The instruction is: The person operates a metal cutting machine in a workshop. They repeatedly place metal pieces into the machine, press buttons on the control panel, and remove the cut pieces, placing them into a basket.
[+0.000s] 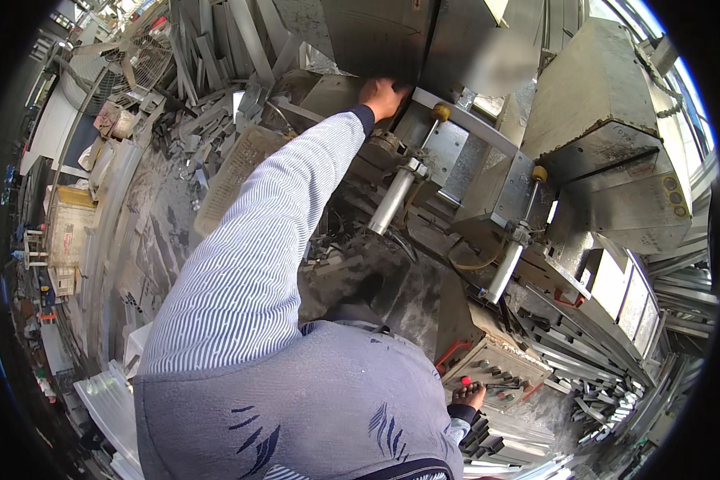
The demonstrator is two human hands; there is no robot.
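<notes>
Hands split: left hand [382,98], apparently closed, reaches into the machine housing [376,36] at upper centre; right hand [470,394] fingers rest on control panel [496,372], lower right.

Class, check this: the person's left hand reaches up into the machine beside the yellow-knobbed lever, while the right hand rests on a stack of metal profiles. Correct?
Not quite. In the head view the right hand rests on the control panel, on its buttons. The left hand does reach into the machine beside the yellow-knobbed lever.

A dusty grey workshop floor [148,232] strewn with metal offcuts [208,120] runs past yellow crates [70,224], with bright windows [680,72] at upper right.
</notes>
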